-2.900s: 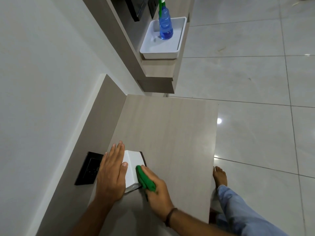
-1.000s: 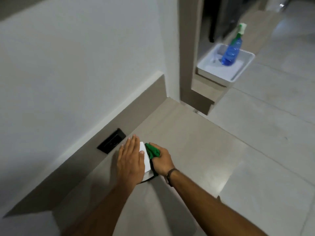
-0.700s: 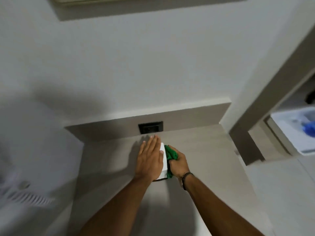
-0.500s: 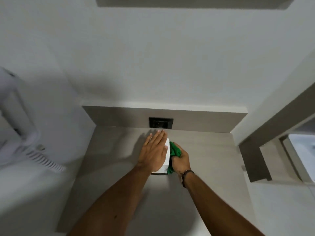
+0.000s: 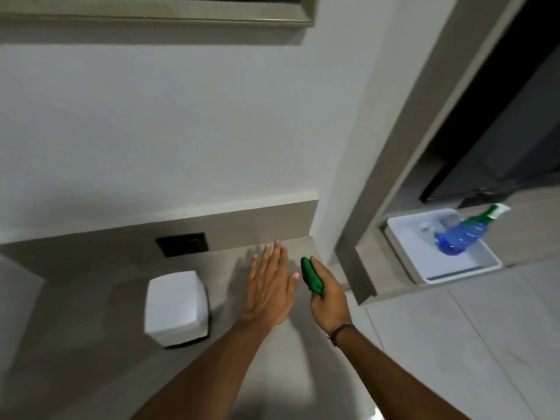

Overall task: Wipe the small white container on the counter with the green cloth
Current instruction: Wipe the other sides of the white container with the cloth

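The small white container (image 5: 177, 307), a rounded cube, stands alone on the grey-brown counter (image 5: 121, 374), left of both hands. My left hand (image 5: 269, 286) is flat with fingers spread, over the counter to the container's right and apart from it. My right hand (image 5: 327, 294) is further right, closed around the bunched green cloth (image 5: 311, 274). Neither hand touches the container.
A black wall socket (image 5: 181, 244) sits in the low backsplash behind the container. To the right, a white tray (image 5: 424, 268) on a lower shelf holds a blue spray bottle (image 5: 463, 236). A wall column separates counter and shelf; tiled floor lies lower right.
Both hands have come off the container and moved to its right. The left hand no longer rests on it; the cloth no longer presses its side. The view has swung right.
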